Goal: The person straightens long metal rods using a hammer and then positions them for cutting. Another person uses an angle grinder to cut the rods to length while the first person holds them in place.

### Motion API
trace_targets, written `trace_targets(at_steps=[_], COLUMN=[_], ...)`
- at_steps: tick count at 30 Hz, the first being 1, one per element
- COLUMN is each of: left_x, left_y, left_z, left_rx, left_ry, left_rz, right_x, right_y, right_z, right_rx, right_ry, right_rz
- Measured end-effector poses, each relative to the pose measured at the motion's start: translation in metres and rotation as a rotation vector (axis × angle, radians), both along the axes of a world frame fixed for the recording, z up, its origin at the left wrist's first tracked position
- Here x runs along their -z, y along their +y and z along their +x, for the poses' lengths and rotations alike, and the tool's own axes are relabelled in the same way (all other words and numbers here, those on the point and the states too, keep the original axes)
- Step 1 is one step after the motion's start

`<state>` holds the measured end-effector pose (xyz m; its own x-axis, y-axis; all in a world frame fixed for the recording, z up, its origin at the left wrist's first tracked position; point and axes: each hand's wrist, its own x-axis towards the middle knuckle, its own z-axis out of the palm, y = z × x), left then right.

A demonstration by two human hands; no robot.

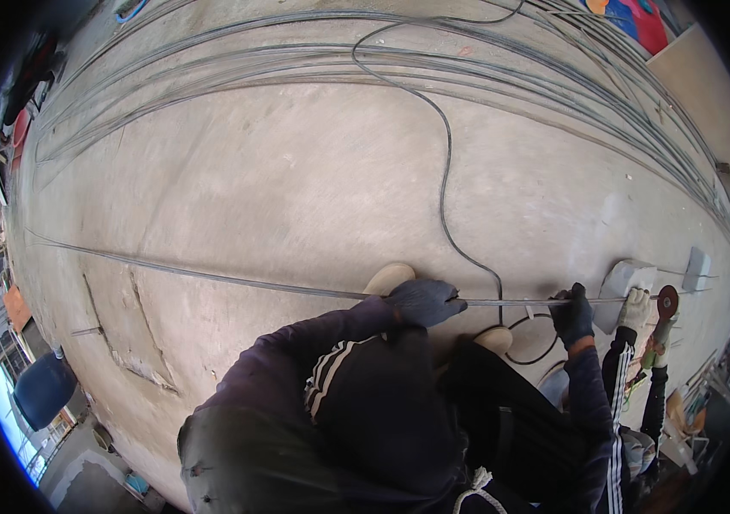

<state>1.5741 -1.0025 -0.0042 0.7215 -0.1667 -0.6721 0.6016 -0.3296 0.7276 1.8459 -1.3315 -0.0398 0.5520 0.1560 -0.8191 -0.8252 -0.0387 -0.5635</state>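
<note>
My left hand (427, 303), in a dark grey glove, is wrapped round a bundle of thin steel rods (254, 282). Farther right, my right hand (572, 313) in a dark glove also grips the rods. They run low across the floor from far left to the right, past a pale block (628, 279). Just beyond my right hand, a co-worker's light-gloved hand (636, 308) is at the rods. The co-worker's other hand (665, 330) is on an angle grinder, whose reddish disc (667, 301) stands at the rods; contact cannot be made out.
Many long rods (296, 53) lie curved across the far floor. A black cable (445, 171) winds from there to a loop beside my feet. A second block (697, 268) stands at the right. A blue barrel (44, 390) is at the left, and scrap pieces (684, 420) lie lower right.
</note>
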Motion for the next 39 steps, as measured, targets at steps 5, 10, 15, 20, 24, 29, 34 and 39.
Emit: trace_targets(at_steps=[5, 10, 15, 20, 24, 29, 34, 39], left_x=[0.007, 0.014, 0.015, 0.014, 0.013, 0.011, 0.013, 0.016], left_y=[-0.006, -0.012, -0.012, -0.011, -0.013, -0.010, -0.010, -0.013], left_z=[-0.004, -0.009, -0.008, -0.008, -0.009, -0.006, -0.005, -0.004], left_rx=[-0.047, -0.087, -0.093, -0.099, -0.135, -0.078, -0.067, -0.087], left_ry=[-0.103, -0.156, -0.163, -0.157, -0.180, -0.087, -0.071, -0.093], left_rz=[0.051, 0.083, 0.075, 0.056, 0.094, 0.030, 0.044, 0.060], right_x=[-0.002, -0.006, -0.011, -0.012, -0.009, -0.003, 0.002, -0.012], right_y=[0.003, 0.012, 0.021, 0.019, 0.017, 0.012, 0.013, 0.020], right_z=[-0.002, -0.006, -0.009, -0.009, -0.009, -0.007, -0.005, -0.013], right_rx=[0.039, 0.068, 0.102, 0.106, 0.105, 0.082, -0.078, 0.108], right_ry=[0.038, 0.024, 0.010, 0.029, 0.022, 0.046, -0.068, 0.030], right_rz=[0.066, -0.038, -0.089, -0.085, -0.049, -0.062, -0.189, -0.073])
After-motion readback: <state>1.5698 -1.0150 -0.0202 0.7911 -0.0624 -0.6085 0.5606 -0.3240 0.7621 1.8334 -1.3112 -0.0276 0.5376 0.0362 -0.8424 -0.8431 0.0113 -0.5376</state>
